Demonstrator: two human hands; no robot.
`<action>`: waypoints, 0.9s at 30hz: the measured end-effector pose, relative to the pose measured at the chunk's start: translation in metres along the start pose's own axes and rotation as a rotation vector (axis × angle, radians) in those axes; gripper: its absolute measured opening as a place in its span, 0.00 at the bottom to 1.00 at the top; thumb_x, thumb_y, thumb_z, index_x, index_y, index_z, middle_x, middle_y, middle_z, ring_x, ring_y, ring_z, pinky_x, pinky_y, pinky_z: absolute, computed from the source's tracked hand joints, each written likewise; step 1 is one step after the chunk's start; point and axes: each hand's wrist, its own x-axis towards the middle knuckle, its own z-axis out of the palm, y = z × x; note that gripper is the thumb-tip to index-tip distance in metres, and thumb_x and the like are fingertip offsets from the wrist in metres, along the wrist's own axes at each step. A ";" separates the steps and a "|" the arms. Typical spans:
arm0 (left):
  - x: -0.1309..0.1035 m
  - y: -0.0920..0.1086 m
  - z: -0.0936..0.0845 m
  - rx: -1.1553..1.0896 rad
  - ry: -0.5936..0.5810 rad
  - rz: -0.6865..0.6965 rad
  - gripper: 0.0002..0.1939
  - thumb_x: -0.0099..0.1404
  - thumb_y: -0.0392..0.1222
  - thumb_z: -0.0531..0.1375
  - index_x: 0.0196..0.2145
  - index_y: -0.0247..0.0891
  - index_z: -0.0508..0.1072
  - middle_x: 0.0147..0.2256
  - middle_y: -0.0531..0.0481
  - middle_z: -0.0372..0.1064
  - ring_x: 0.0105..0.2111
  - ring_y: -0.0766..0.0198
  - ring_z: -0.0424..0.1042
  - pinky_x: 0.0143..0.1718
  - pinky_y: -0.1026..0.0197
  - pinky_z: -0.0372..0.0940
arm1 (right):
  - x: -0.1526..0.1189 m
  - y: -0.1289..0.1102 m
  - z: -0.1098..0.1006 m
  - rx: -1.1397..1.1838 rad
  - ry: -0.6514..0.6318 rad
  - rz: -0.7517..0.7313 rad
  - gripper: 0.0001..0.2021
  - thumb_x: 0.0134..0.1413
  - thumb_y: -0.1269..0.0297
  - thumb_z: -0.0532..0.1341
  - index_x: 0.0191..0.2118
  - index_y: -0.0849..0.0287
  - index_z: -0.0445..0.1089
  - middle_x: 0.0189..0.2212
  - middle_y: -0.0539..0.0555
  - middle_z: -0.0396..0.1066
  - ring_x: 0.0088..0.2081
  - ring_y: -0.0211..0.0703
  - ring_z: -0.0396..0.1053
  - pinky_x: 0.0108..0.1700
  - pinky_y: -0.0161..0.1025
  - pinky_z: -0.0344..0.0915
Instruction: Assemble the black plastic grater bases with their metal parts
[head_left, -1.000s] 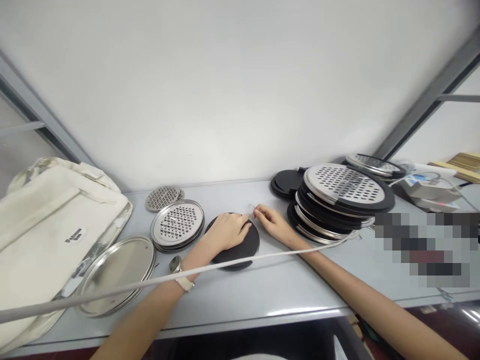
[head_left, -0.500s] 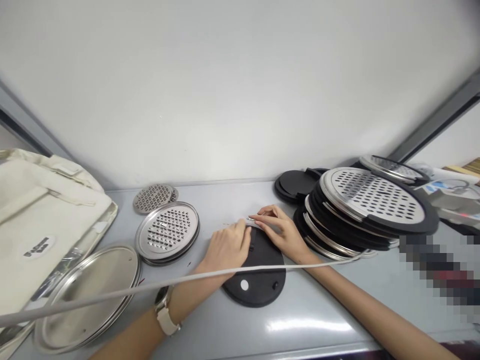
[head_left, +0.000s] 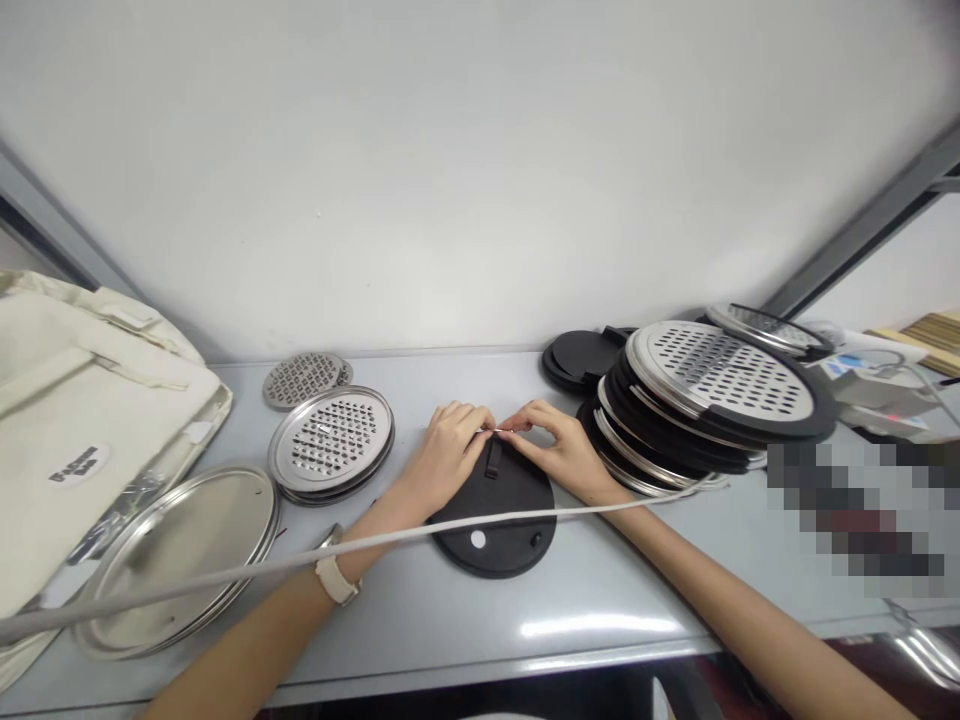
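A round black plate [head_left: 495,545] lies on the grey table in front of me, with a white dot and a small knob near its front edge. Over its far edge both my hands meet. My left hand [head_left: 450,450] and my right hand [head_left: 551,445] pinch the ends of a thin metal pin [head_left: 498,431] between thumb and fingers. Just below the pin, a small black clip [head_left: 493,460] stands on the plate. Left of my hands rests a stack of round metal graters [head_left: 334,440].
Plain metal discs [head_left: 195,550] and a cream bag [head_left: 97,420] lie at left. Perforated discs [head_left: 300,380] sit behind. A tall stack of black-rimmed graters [head_left: 727,380] stands at right, beside black round parts [head_left: 585,355]. A pale cable [head_left: 360,546] crosses in front of my forearms.
My fingertips have come together at the metal pin, my left hand turning and uncovering the clip. The whole scene has shifted slightly up and left in view.
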 end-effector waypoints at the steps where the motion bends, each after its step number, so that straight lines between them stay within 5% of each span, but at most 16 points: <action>1: 0.000 0.000 0.000 -0.011 0.009 -0.005 0.07 0.68 0.36 0.50 0.36 0.39 0.67 0.36 0.50 0.68 0.40 0.60 0.64 0.46 0.56 0.57 | 0.000 0.001 0.000 -0.008 -0.005 -0.005 0.10 0.57 0.57 0.58 0.35 0.57 0.71 0.32 0.55 0.69 0.36 0.44 0.67 0.42 0.41 0.64; 14: 0.003 -0.009 0.003 -0.114 0.016 0.001 0.07 0.66 0.35 0.53 0.35 0.40 0.70 0.35 0.53 0.72 0.38 0.62 0.66 0.46 0.57 0.57 | 0.001 0.006 0.003 -0.092 0.004 -0.008 0.16 0.60 0.58 0.53 0.23 0.58 0.61 0.27 0.52 0.61 0.32 0.40 0.62 0.39 0.39 0.60; 27: 0.002 -0.010 0.003 -0.012 0.031 0.020 0.07 0.67 0.36 0.53 0.34 0.39 0.70 0.34 0.51 0.71 0.39 0.61 0.66 0.46 0.57 0.58 | 0.000 0.008 0.009 -0.085 -0.062 0.035 0.11 0.63 0.58 0.49 0.33 0.57 0.60 0.28 0.50 0.62 0.31 0.39 0.60 0.36 0.37 0.59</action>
